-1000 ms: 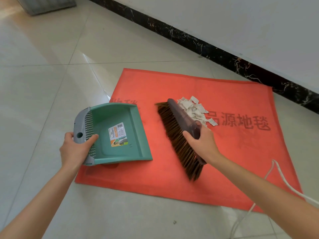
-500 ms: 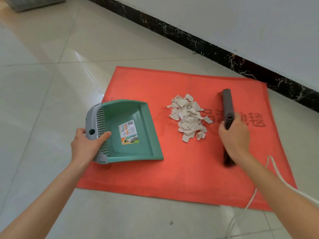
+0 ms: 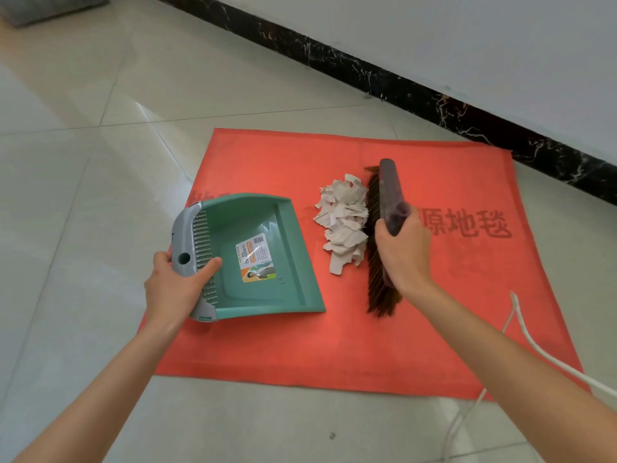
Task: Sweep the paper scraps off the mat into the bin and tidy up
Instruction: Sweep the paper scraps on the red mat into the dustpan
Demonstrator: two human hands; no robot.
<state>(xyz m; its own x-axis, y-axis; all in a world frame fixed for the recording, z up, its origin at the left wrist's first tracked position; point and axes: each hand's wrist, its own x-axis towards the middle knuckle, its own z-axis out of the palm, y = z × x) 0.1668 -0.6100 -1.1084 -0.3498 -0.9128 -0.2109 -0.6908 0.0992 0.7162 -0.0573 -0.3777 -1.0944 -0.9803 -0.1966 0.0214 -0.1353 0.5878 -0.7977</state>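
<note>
- At the lower right of the frame, a white cord [image 3: 534, 349] crosses the corner of the mat [image 3: 334, 355], close by the right forearm. A wide stroke could snag it.
- Left of centre, the left hand [image 3: 173, 282] has its fingers wrapped round the grey back edge of the dustpan [image 3: 260, 228]. The pan's lip seems to rest on the mat, apart from the heap. If the lip lifts, scraps would slide under it.
- In mid-frame, the right hand [image 3: 400, 259] has its fingers curled round the brush [image 3: 389, 192]. The bristles touch the paper scraps [image 3: 344, 225], which are heaped on the mat between brush and pan. A hard flick could scatter them past the pan onto the floor [image 3: 83, 182].
- At the upper left, a grey object [image 3: 50, 8], perhaps the bin, sits well apart. A tilted pan could spill on the way to it.
</note>
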